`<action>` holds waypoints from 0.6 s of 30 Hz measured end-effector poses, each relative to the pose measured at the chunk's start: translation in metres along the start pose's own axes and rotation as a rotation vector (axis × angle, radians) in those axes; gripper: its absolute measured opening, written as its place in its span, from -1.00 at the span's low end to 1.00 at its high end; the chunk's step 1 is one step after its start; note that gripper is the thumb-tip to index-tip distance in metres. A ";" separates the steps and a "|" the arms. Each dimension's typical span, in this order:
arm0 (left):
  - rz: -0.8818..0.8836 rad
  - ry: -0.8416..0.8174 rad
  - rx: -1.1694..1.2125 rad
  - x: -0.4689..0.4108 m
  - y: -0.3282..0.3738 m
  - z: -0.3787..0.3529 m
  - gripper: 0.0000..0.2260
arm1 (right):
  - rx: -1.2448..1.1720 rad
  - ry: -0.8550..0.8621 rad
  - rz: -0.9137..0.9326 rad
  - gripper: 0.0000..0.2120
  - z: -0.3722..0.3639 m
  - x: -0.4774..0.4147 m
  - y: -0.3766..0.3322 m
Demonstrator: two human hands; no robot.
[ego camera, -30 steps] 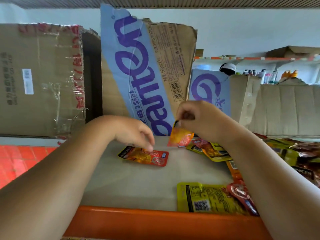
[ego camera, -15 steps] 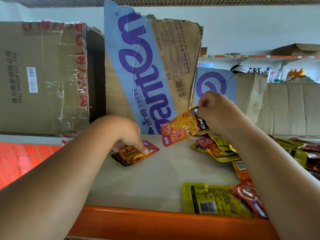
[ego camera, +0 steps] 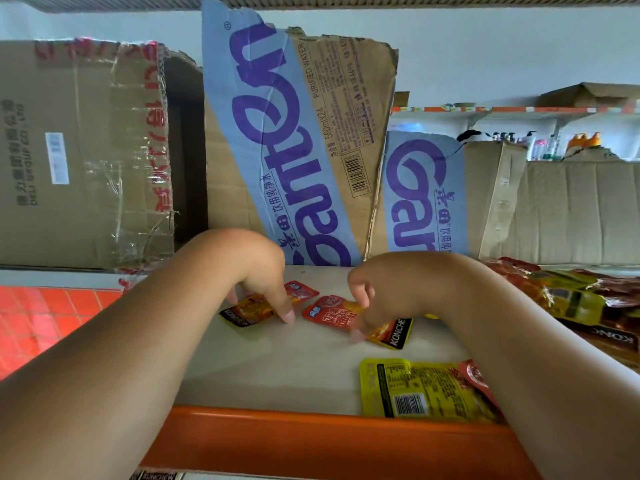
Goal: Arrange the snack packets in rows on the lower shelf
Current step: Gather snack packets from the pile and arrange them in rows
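Two red-orange snack packets lie side by side on the cream lower shelf [ego camera: 277, 372]. My left hand [ego camera: 256, 271] curls down over the left packet [ego camera: 247, 311], thumb at one edge and a fingertip at the other. My right hand [ego camera: 384, 292] holds the right packet [ego camera: 330, 315] flat on the shelf, its fingers curled across the middle and slightly blurred. A yellow packet [ego camera: 415, 393] lies near the front edge, partly under my right forearm. A loose pile of packets [ego camera: 571, 299] sits at the right.
Cardboard boxes stand along the back of the shelf: a taped brown box [ego camera: 79, 150] at the left and torn blue-printed water cartons [ego camera: 298, 140] in the middle. An orange lip [ego camera: 311, 441] runs along the shelf front. Red floor tiles [ego camera: 45, 317] show at the left.
My right hand brought its packet down from the air and laid it on the shelf beside the left packet. My left hand turned and shifted the left packet slightly.
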State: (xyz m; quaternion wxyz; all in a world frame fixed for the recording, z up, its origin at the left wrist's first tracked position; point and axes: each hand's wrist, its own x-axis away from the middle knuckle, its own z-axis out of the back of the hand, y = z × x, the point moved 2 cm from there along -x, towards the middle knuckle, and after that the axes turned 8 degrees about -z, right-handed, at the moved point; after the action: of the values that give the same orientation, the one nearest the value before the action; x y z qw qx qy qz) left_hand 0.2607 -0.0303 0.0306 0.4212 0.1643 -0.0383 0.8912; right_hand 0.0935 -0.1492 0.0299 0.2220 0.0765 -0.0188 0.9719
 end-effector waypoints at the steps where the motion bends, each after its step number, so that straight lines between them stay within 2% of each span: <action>1: -0.005 -0.007 -0.006 0.001 0.000 0.001 -0.28 | 0.025 0.004 0.015 -0.58 -0.001 -0.003 -0.002; 10: -0.074 0.034 -0.060 0.015 0.003 0.001 -0.33 | -0.040 0.055 0.074 -0.74 -0.003 -0.004 -0.008; 14: -0.149 0.210 -0.029 0.032 -0.008 -0.011 -0.37 | -0.051 0.073 0.068 -0.80 -0.001 -0.003 -0.007; 18: -0.247 0.413 0.206 0.050 -0.029 -0.025 -0.50 | -0.080 0.182 0.093 -0.82 0.012 0.005 -0.008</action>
State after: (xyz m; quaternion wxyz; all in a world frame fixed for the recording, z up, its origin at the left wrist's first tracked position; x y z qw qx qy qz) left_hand 0.2463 0.0306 0.0213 0.5065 0.0241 0.1598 0.8469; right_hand 0.0943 -0.1403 0.0426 0.1804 -0.0221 -0.0407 0.9825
